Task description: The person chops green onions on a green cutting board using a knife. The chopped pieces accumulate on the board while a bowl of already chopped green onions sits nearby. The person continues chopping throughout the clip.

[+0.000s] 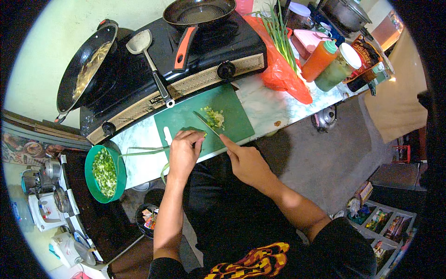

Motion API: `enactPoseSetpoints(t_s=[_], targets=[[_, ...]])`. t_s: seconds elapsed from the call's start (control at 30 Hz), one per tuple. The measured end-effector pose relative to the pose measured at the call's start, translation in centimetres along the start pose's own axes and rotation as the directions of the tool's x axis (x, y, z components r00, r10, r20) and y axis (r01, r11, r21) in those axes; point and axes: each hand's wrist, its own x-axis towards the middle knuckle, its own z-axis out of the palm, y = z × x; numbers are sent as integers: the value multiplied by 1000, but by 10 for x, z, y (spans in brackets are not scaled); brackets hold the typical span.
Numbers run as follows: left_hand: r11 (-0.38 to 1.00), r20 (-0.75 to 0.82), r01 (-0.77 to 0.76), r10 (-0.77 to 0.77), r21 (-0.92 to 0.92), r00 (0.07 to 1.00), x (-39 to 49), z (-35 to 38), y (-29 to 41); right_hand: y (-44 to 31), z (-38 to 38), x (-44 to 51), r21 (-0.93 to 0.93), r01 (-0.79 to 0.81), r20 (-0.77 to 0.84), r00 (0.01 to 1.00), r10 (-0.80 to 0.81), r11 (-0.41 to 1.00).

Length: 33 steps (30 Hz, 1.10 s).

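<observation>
My left hand (185,150) is closed around a bunch of green onion stalks (144,150) over the green cutting board (240,122). The long leaves trail out to the left, and a short cut end pokes from my fingers. In my right hand (249,164) is a kitchen knife (205,122), its handle hidden in my grip and my index finger along the top of it. The blade lies apart from the stalk end, beside a small heap of chopped green onion (215,117). A green bowl (122,174) at the counter's left end holds more chopped green onion (104,172).
Behind the board stands a two-burner gas stove (146,96) with a wok (66,80), a spatula (148,52) and a frying pan (200,14). Right of it are whole green onions (280,38) in a red plastic bag (278,80), an orange squeeze bottle (318,61) and a white-lidded jar (336,69).
</observation>
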Motion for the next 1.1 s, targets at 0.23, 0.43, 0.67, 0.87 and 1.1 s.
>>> enactPoseSetpoints(t_s=[0.23, 0.43, 0.67, 0.87, 1.1], targets=[[986, 7, 114, -114, -118, 993, 3, 8, 4, 0, -2, -7, 63, -3, 21, 1000, 2, 998], [990, 28, 91, -89, -103, 996, 6, 6, 4, 2, -2, -5, 46, 13, 39, 999, -15, 999], [995, 6, 35, -35, -90, 999, 6, 7, 6, 7, 8, 4, 14, 42, 6, 999, -42, 999], [998, -17, -3, 2, -64, 1000, 5, 9, 7, 6, 15, 13, -2, 31, 5, 1000, -31, 1000], [998, -45, -21, 19, -53, 999, 4, 11, 8, 3, -3, -9, 11, -26, 65, 998, 25, 1000]])
